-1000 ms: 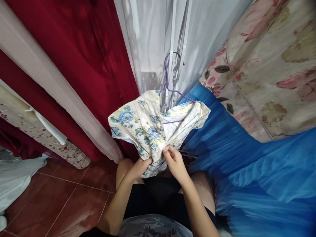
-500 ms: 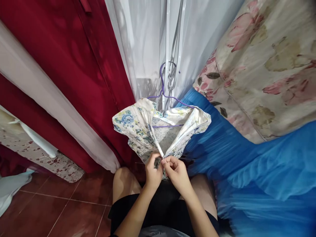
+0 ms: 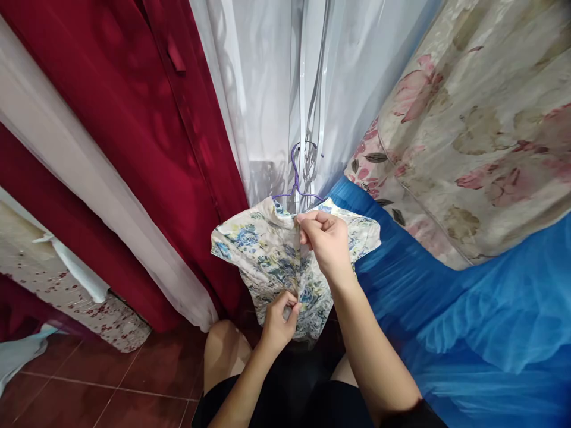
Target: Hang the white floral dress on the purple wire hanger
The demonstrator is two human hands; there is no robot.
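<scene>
A white dress with blue and green flowers (image 3: 256,249) hangs on a purple hanger (image 3: 296,178) in front of me, its short sleeves spread to both sides. Its zipper seam runs down the middle and the two edges lie together. At the neckline, my right hand (image 3: 328,238) is closed in a pinch on the zipper pull, which the fingers hide. Lower on the seam, my left hand (image 3: 281,321) pinches the dress fabric between thumb and fingers. The lower end of the dress is partly out of sight below my hands.
Red cloth (image 3: 178,148) with a pale strip hangs at the left, white curtains (image 3: 267,89) behind the hanger. A rose-patterned cloth (image 3: 482,137) and blue pleated fabric (image 3: 491,321) fill the right. My knees are below, over a red tiled floor (image 3: 143,380).
My right hand has moved up from the bottom of the opening to the neckline, and the open seam has closed. My left hand stays low, still pinching the fabric.
</scene>
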